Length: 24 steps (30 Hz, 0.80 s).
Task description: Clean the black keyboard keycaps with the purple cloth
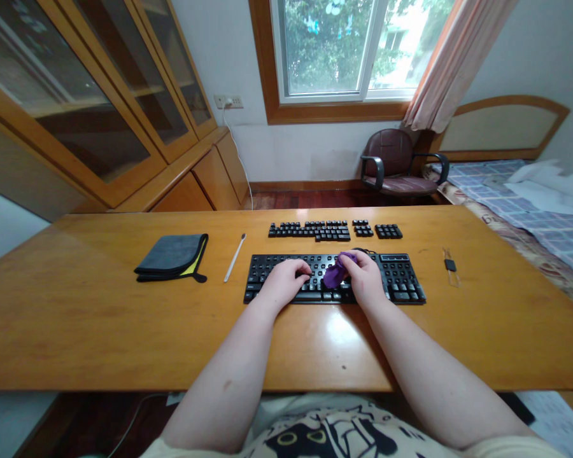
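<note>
A black keyboard (401, 280) lies on the wooden desk in front of me, many of its keycaps taken off. My right hand (367, 280) is closed over its middle, pinching a soft purple lump of cleaning gel (334, 273) that hangs down against the key sockets. To the left of the gel, my left hand (286, 280) rests on the keyboard with bent fingers. A small gap shows between its thumb and forefinger, and I see nothing held there. Behind the keyboard, loose black keycaps (310, 230) stand grouped in rows, with smaller groups (388, 231) at the right.
A folded grey cloth (172, 254) with black and yellow edging lies on the left of the desk (76, 318). Beside it is a thin white brush (235, 257). At the right lies a wire keycap puller (450, 264). A chair (396, 162) and a bed stand beyond.
</note>
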Each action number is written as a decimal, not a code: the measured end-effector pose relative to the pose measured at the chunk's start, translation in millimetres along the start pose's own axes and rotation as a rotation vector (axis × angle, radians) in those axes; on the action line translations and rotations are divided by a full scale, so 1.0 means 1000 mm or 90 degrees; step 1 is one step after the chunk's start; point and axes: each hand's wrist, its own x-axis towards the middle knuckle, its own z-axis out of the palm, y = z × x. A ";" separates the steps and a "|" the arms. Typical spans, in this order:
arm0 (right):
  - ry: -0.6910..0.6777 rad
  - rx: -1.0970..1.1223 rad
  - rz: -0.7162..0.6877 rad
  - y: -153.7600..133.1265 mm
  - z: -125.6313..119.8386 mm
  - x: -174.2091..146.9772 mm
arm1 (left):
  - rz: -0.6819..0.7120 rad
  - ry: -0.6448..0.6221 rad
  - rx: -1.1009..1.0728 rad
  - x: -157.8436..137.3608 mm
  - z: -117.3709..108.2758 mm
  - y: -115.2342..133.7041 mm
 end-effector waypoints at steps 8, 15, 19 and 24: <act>-0.001 -0.007 0.002 -0.002 0.000 0.000 | 0.002 -0.001 -0.030 -0.001 -0.001 -0.001; -0.006 -0.011 -0.002 -0.001 0.000 0.000 | 0.023 -0.038 0.007 -0.001 -0.002 -0.002; -0.005 -0.014 -0.002 -0.001 0.000 -0.001 | 0.045 -0.041 0.023 -0.001 -0.003 0.000; -0.003 -0.017 0.002 -0.001 0.001 -0.001 | 0.091 -0.058 0.097 -0.003 -0.003 0.005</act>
